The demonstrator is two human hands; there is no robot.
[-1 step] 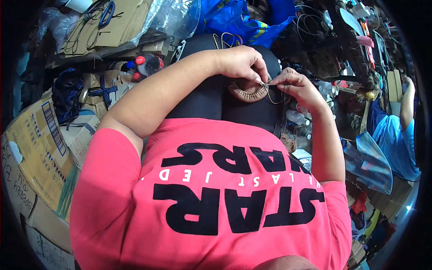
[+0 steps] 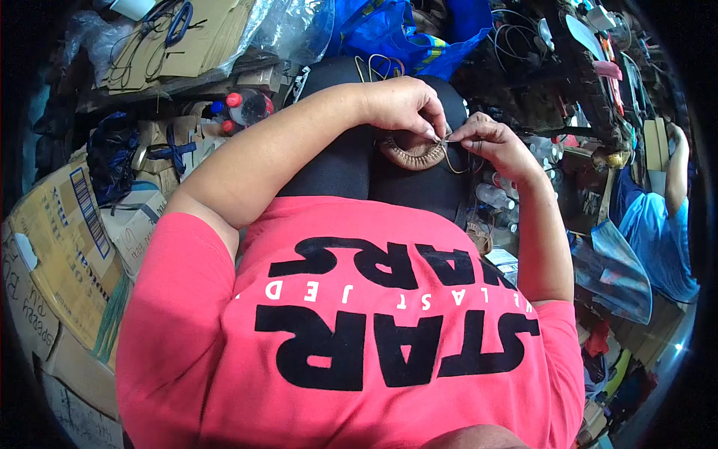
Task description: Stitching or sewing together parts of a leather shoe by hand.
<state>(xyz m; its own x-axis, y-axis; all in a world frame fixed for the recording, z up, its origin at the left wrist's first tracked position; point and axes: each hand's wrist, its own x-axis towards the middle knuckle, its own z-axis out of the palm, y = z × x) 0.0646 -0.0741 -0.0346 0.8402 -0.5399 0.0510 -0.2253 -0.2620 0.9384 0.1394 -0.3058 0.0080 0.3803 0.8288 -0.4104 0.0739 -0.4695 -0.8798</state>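
Note:
A brown leather moccasin [image 2: 413, 161] with a puckered, gathered rim rests on my right thigh, its rounded edge toward me. My left hand [image 2: 407, 107] reaches over it from the left, thumb and fingers pinched at the rim's right end. From the right, my right hand [image 2: 491, 142] pinches a thin tan lace [image 2: 449, 161] right beside the left fingertips. Part of the lace hangs in a loop below the fingers. My left hand hides the moccasin's far side. Whether a needle is between the fingertips is too small to tell.
Beyond my knees lies a blue plastic bag [image 2: 441, 51], with thin tan loops [image 2: 380, 67] before it. Flattened cardboard [image 2: 198, 41] and soda bottles [image 2: 247, 110] are at left. Clear bottles [image 2: 495, 196] stand right of my leg. Another person in blue [image 2: 658, 232] is at far right.

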